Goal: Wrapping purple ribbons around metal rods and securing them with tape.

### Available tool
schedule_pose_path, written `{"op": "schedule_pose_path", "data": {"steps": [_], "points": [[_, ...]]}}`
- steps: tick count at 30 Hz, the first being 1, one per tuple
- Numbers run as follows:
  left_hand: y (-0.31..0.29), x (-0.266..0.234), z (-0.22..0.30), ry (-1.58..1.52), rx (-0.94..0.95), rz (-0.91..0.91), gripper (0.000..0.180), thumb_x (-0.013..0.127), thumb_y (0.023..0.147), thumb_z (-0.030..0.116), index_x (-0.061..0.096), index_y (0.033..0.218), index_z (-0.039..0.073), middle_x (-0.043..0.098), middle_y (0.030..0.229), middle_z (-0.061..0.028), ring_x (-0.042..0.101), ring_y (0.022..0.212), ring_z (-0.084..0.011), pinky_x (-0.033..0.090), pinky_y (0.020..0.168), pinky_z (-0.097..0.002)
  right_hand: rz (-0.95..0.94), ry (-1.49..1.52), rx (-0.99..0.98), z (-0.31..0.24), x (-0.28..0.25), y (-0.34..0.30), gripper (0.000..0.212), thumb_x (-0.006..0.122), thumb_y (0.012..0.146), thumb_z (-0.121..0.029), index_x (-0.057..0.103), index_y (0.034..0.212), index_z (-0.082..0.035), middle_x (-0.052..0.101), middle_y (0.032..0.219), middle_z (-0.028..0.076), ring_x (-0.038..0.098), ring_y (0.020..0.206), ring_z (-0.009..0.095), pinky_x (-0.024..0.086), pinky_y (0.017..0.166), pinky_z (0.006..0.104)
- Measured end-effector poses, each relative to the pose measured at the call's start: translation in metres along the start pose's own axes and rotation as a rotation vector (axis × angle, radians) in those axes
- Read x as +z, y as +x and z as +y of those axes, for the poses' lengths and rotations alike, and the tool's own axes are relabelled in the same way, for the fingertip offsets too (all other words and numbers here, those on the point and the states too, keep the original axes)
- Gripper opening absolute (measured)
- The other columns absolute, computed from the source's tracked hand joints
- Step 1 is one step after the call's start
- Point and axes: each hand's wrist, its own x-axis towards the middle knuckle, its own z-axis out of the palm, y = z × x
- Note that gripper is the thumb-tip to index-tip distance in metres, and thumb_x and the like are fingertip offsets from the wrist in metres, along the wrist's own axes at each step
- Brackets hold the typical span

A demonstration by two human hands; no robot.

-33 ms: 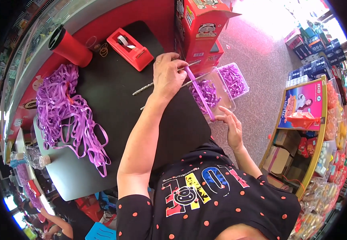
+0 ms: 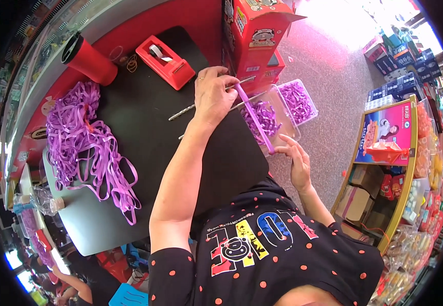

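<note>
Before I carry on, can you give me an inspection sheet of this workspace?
Surface: black table, partly under a purple ribbon pile.
Job's things: straight purple strip; thin metal rods; cut pieces in clear tubs.
Clutter: red tape dispenser, tumbler, rubber bands.
Hands: left hand holds the strip and a rod; right hand pinches the strip's lower end.
Cables: orange cord by the shelf, use unclear.
Surroundings: red cartons beyond the table, shelf at right, another person's arm at lower left.

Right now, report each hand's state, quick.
Left hand: closed, holding purple ribbon at a thin rod.
Right hand: closed, pinching the same ribbon strip.
</note>
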Motion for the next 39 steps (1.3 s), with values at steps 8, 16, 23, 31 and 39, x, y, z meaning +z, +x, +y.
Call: {"op": "schedule_pose_path", "data": {"steps": [8,16,23,31,39], "points": [[0.001,0.001,0.002,-0.006,-0.040,-0.034,0.021,0.068,0.066,0.008,0.075,0.085,0.012,0.061,0.111,-0.0065,0.049,0.113,-0.0271,0.040,0.096,-0.0380,-0.046,-0.164,-0.349,-0.044,-0.006,0.010,0.050,0.033,0.101,-0.032,0.052,0.125,0.007,0.068,0.096,0.017,0.061,0.094,0.021,0.038,0.096,0.0366],[-0.002,0.002,0.000,-0.025,-0.039,0.037,0.025,0.068,0.064,0.006,0.072,0.089,0.008,0.061,0.107,-0.0083,0.051,0.109,-0.0289,0.041,0.095,-0.0384,-0.226,0.098,-0.464,-0.109,0.042,0.135,0.059,0.028,0.101,-0.043,0.043,0.135,0.003,0.068,0.099,0.008,0.057,0.103,0.017,0.036,0.092,0.0260],[0.001,0.001,0.005,-0.058,-0.071,0.098,0.056,0.072,0.058,0.002,0.048,0.109,0.002,0.054,0.106,-0.0168,0.050,0.105,-0.0358,0.041,0.093,-0.0419,-0.469,-0.020,-0.176,-0.067,0.062,0.234,0.068,0.017,0.100,-0.056,0.028,0.147,-0.007,0.068,0.109,0.008,0.051,0.096,0.007,0.032,0.080,0.0243],[0.003,0.002,0.002,-0.050,-0.088,0.100,0.056,0.070,0.059,0.003,0.049,0.111,0.002,0.054,0.108,-0.0166,0.049,0.105,-0.0357,0.040,0.094,-0.0408,-0.479,-0.073,0.198,0.017,0.045,0.225,0.062,0.024,0.101,-0.049,0.036,0.142,-0.004,0.066,0.110,0.010,0.056,0.099,0.014,0.041,0.093,0.0286],[0.006,-0.008,0.004,-0.294,-0.082,0.138,0.035,0.069,0.065,0.005,0.059,0.098,0.005,0.056,0.104,-0.0128,0.051,0.102,-0.0317,0.041,0.090,-0.0375,-0.209,0.085,-0.069,0.001,0.032,0.098,0.035,0.036,0.102,-0.027,0.059,0.113,-0.002,0.062,0.106,0.004,0.057,0.099,0.013,0.042,0.090,0.0269]]}}
